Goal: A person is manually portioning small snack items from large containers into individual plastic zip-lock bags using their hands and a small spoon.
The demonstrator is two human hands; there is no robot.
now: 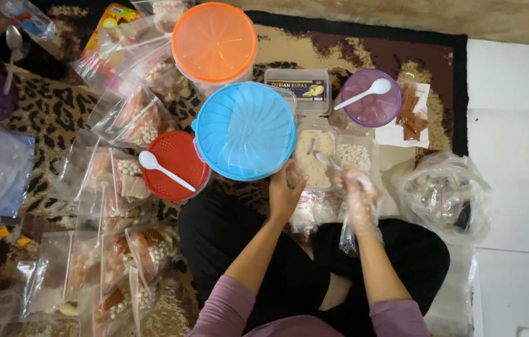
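The person sits cross-legged on a leopard-print rug [52,112], both hands forward over the lap. The left hand [284,195] is bare, its fingers curled narrow around the top of a small clear bag [305,215] that lies just below the tray; how firm the grip is cannot be told. The right hand [357,190] wears a loose clear plastic glove and is closed on a clear spoon [330,162], whose bowl reaches into the tray.

The tray [315,159] is a clear rectangular container holding pale beige crumbs, set directly ahead of the hands. Beside it on the right, touching, a second clear box [357,153] holds small white balls. Behind both stands a lidded clear box [297,89] with a dark label strip and a yellow picture on it.

A large blue round lid [244,131] lies left of the tray, overlapping its edge. Above it stands an orange-lidded tub [214,42]. A red round lid [176,165] at lower left carries a white spoon [163,167]. A purple tub [372,98] at upper right bears another white spoon across its lid. Right of it, brown sachets [410,112] rest on white paper.

Filled clear zip bags [133,125] with white and reddish contents spread in rows along the left. A crumpled clear sack [445,196] sits at the right on the white floor.
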